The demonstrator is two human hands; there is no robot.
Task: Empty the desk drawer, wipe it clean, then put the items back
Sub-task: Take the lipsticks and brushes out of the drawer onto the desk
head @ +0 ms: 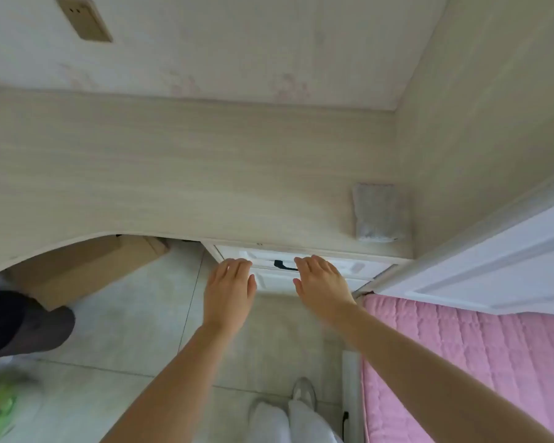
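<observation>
The white desk drawer (pixel 349 266) sits closed under the right end of the light wood desktop (pixel 186 174), with a black handle (pixel 283 266) at its middle. My left hand (pixel 229 289) reaches toward the drawer front left of the handle, fingers straight, holding nothing. My right hand (pixel 322 282) is stretched out right of the handle, fingers straight, its fingertips at the drawer front beside the handle. A grey folded cloth (pixel 378 212) lies on the desktop above the drawer, near the right wall.
A pink quilted bed (pixel 480 362) and a white panel (pixel 493 270) close off the right side. A cardboard box (pixel 87 266) stands under the desk. A dark chair seat (pixel 23 324) is at the left. Tiled floor lies below, with my legs at the bottom.
</observation>
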